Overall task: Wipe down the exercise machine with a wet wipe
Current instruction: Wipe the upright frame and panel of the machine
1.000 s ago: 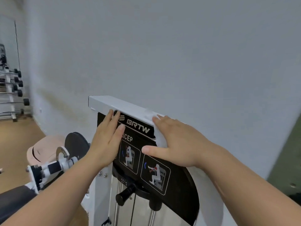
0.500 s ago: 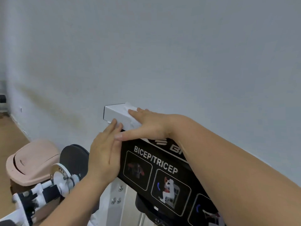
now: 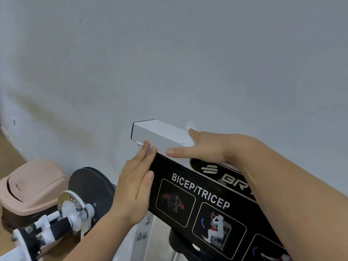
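Observation:
The exercise machine has a white top beam [image 3: 156,133] and a black BICEP/TRICEP placard [image 3: 190,196] below it. My right hand [image 3: 205,146] lies flat over the top of the beam with the thumb stretched along its front face. It presses a white wet wipe [image 3: 189,125], of which only a corner shows behind the fingers. My left hand [image 3: 134,187] rests flat and straight-fingered against the placard's left edge, its fingertips touching the beam's lower edge.
A pale wall stands right behind the machine. A pink lidded bin [image 3: 32,187] sits on the floor at lower left. The machine's black disc [image 3: 90,187] and white pivot arm [image 3: 56,223] lie beside my left forearm.
My right hand has slid with the wipe back to the right along the beam, uncovering the beam's left end. My left hand has stayed at the placard's left edge.

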The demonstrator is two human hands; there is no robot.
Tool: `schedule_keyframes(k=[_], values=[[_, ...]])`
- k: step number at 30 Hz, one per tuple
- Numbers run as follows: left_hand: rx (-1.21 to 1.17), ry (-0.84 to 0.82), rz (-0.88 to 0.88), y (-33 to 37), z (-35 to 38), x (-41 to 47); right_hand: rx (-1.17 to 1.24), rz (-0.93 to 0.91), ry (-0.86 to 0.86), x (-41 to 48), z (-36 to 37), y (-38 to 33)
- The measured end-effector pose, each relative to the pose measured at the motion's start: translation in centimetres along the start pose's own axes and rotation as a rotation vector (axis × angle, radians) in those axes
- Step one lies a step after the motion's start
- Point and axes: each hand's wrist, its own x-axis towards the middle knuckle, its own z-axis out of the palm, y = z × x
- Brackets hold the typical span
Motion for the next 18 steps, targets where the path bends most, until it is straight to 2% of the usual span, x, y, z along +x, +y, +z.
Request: schedule_keyframes(k=[6,10,12,16,18], values=[[-0.052,-0.100,-0.028,1.0,-1.6,0.2,-0.065,-0.144,0.041,2.5,0.7,-7.4],[0.075,-0.155,-0.070,0.3,-1.5,-1.4,-0.122,-0.241,0.100,3.0,1.3,-10.4],[0.089,-0.175,-0.114,0.1,-1.0,-2.3,-0.282,-0.293,0.180,2.0,2.3,-10.1],[0.092,-0.154,-0.167,-0.7,-0.2,-3.8,-0.903,-0.316,0.346,-2.5,6.1,-6.0],[0.098,-0.182,-0.180,-1.2,-0.1,-4.4,-1.026,-0.309,0.403,-4.8,7.5,-3.0]])
